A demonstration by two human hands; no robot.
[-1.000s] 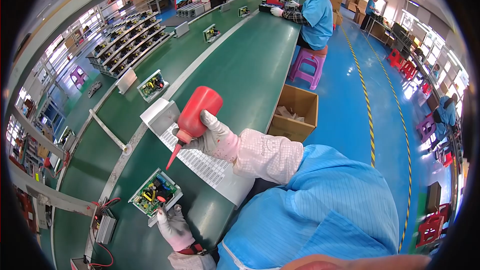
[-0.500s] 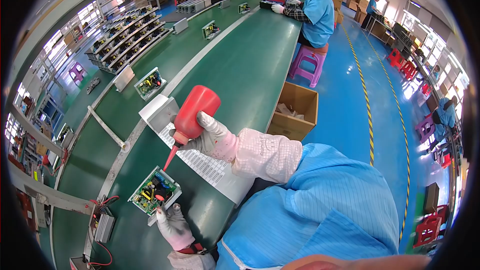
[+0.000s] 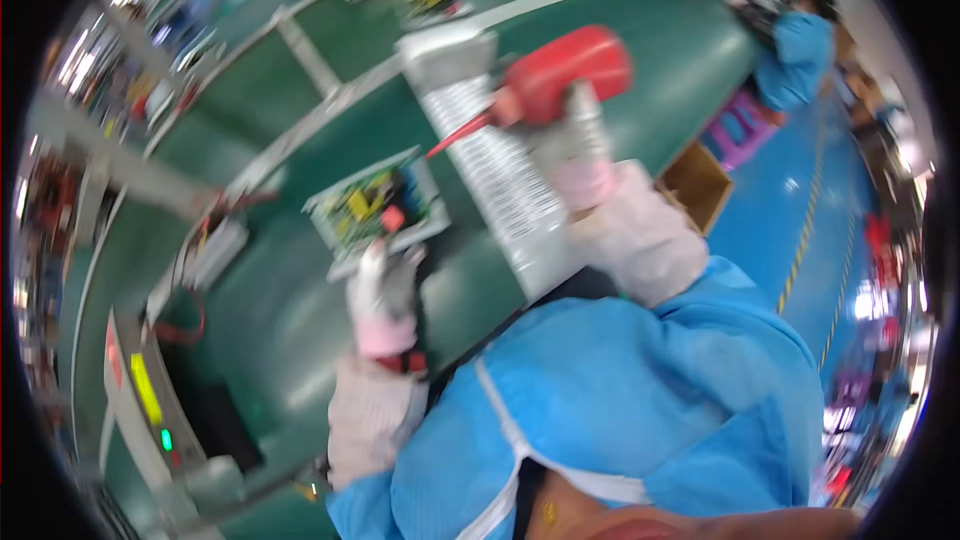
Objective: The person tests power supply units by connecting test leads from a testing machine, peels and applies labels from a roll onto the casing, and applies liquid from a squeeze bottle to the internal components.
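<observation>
My right hand [image 3: 578, 145], in a pale glove, is wrapped round a red squeeze bottle [image 3: 570, 70]. The bottle tilts so that its thin red nozzle points down and left, ending close to the upper right corner of a circuit board [image 3: 365, 208]. That green board, with yellow, black and red parts, sits in a pale metal frame. My left hand [image 3: 385, 285], gloved too, grips the frame's near edge with the thumb on top; its other fingers are partly hidden. Beside the board lies a sheet of printed labels [image 3: 505, 180]. Motion blurs the picture.
A whitish block [image 3: 450, 55] stands at the sheet's far end. More circuit boards [image 3: 435, 0] lie on the green bench [image 3: 290, 330]. A device with a yellow strip and a green light [image 3: 150, 400] is at lower left. A cardboard box [image 3: 695, 185] and a seated co-worker [image 3: 795, 55] are right.
The view has swung, shifting the scene. The bottle has tipped closer to level, and its nozzle stays near the board's corner. Both hands keep their holds.
</observation>
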